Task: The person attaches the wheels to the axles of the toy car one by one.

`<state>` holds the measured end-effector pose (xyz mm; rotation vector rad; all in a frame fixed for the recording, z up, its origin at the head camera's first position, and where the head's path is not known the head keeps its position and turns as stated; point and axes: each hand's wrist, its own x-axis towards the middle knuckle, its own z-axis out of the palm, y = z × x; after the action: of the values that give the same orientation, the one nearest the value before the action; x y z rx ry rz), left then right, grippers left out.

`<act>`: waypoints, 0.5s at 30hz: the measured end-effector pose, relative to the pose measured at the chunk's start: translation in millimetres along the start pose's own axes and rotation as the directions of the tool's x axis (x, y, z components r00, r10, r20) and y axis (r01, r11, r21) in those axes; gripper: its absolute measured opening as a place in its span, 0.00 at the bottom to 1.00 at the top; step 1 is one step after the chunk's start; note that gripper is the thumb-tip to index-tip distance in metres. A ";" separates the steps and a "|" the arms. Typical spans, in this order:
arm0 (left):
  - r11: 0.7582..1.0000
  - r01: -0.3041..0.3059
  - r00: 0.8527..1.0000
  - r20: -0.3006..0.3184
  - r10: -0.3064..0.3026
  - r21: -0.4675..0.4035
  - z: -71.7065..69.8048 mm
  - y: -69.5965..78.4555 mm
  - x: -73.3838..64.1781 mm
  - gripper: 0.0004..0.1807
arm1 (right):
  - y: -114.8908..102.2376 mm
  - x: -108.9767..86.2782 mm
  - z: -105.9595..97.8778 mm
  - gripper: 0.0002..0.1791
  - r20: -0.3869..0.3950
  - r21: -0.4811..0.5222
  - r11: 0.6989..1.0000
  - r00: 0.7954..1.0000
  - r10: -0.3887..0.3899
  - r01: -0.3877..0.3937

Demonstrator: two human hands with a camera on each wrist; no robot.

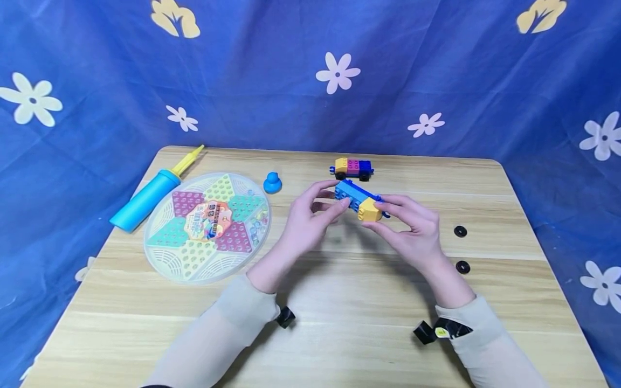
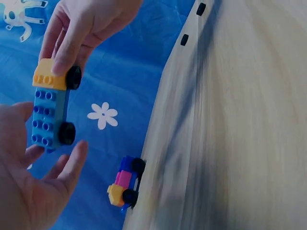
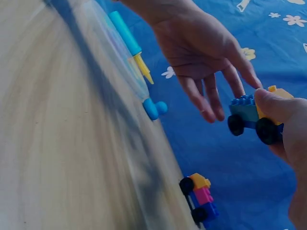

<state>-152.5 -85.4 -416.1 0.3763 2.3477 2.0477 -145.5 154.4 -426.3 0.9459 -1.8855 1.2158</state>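
Note:
A toy block car (image 1: 356, 195) is held above the table, tilted. It has a light blue studded brick (image 2: 45, 117), a yellow sloped brick (image 2: 48, 74) at one end and a dark blue base. Two black wheels (image 3: 236, 124) show along one side in the wrist views. My right hand (image 1: 412, 229) pinches the yellow end between thumb and fingers. Around the light blue end, my left hand (image 1: 308, 218) has its fingers loosely spread, with the thumb beside the brick. Whether those fingertips touch it is hard to tell.
Behind the hands stands another toy block car (image 1: 353, 168) in yellow, pink and blue. Two black wheels (image 1: 461, 249) lie at the right. Leftward are a blue rubber duck (image 1: 273, 183), a round Chinese checkers board (image 1: 165, 264) and a blue hand pump (image 1: 147, 199).

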 end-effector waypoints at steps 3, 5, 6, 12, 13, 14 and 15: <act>0.986 0.068 0.997 -0.011 -0.071 -0.153 6.0 0.3 1.4 0.31 | 2.2 -1.9 5.0 0.22 -0.024 -0.001 1.000 0.999 -0.030 0.030; 0.970 0.088 0.995 -0.022 -0.096 -0.225 10.3 1.3 2.1 0.30 | 2.9 -3.2 8.0 0.21 -0.029 0.002 0.999 0.999 -0.044 0.044; 0.963 0.092 0.994 -0.030 -0.103 -0.254 12.4 1.7 2.3 0.30 | 3.2 -4.0 9.3 0.21 -0.025 0.000 0.999 0.998 -0.049 0.049; 0.951 0.105 0.984 -0.105 -0.141 -0.290 22.3 2.9 4.3 0.29 | 3.0 -8.1 15.6 0.18 0.025 0.004 0.999 0.998 -0.053 0.053; 0.950 0.109 0.982 -0.116 -0.149 -0.293 23.0 2.8 4.5 0.29 | 2.7 -8.5 16.2 0.18 0.032 0.009 0.999 0.998 -0.050 0.050; 0.947 0.110 0.980 -0.124 -0.154 -0.303 23.5 2.4 4.8 0.28 | 2.5 -8.8 16.7 0.18 0.038 0.015 0.999 0.998 -0.047 0.047; 0.942 0.111 0.979 -0.129 -0.158 -0.316 23.8 1.9 5.0 0.28 | 2.3 -9.0 16.8 0.19 0.047 0.018 0.999 0.998 -0.045 0.044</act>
<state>-153.2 -61.1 -417.0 0.0512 2.0065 2.3965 -145.7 141.2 -440.3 1.0282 -1.8837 1.1942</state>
